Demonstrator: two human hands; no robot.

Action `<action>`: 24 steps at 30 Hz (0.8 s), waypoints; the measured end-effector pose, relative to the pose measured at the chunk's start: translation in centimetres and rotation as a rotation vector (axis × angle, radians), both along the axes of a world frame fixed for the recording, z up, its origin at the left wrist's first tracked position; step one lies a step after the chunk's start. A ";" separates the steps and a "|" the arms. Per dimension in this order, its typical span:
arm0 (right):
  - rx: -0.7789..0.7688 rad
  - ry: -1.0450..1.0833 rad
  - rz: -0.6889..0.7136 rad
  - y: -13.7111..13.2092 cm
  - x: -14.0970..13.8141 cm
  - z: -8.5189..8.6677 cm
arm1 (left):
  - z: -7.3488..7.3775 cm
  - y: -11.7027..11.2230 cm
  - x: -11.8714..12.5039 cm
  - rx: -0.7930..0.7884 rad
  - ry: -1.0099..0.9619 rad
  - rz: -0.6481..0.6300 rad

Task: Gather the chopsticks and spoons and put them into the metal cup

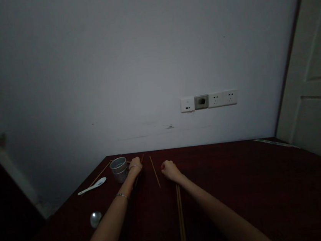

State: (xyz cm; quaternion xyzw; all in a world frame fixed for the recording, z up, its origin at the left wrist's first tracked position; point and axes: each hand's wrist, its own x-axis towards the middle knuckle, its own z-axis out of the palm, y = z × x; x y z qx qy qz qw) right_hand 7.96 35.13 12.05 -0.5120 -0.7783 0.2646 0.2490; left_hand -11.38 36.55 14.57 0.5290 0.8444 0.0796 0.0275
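Observation:
My left hand [135,163], fingers curled, is shut on a thin wooden chopstick [136,182] just right of a metal cup [119,169]. One end of that stick shows beyond the hand and the other below it. My right hand [170,170] is closed with its fingers folded in; whatever they may hold is hidden. Between the hands a single chopstick [155,172] lies on the table. Two long wooden sticks [181,218] run side by side from under my right wrist toward me.
A white spoon [94,185] lies left of the cup, across another thin stick [100,173]. A shiny metal spoon [95,219] is partly covered by my left forearm. The dark red table [243,188] meets a wall with sockets [222,98]; a door [315,79] stands at right.

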 end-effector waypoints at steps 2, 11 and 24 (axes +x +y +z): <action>0.040 -0.066 -0.001 0.8 -1.4 0.2 | -0.7 0.6 -0.7 -0.016 0.010 0.008; 0.098 -0.221 -0.011 2.4 -5.8 0.3 | -2.0 1.7 -0.9 -0.023 0.055 0.012; -0.033 -0.083 -0.127 2.5 -6.7 0.6 | -1.6 1.4 0.2 -0.019 -0.004 0.007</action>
